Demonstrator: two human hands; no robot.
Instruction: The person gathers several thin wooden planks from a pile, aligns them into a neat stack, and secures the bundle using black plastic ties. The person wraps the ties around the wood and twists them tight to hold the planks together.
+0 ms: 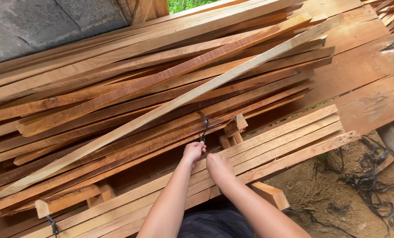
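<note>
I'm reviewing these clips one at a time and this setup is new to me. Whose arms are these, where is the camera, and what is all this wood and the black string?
There is one picture, taken by a camera worn on a person's head, looking down at their own bare arms. Below them lies a flat bundle of pale wooden slats, and beyond it a large loose heap of reddish planks with one long pale plank lying across it. The left hand pinches a thin black cord that rises from the bundle's far edge. The right hand rests on the slats beside it; whether its fingers hold anything cannot be seen. More black cord lies tangled on the dirt at right.
</note>
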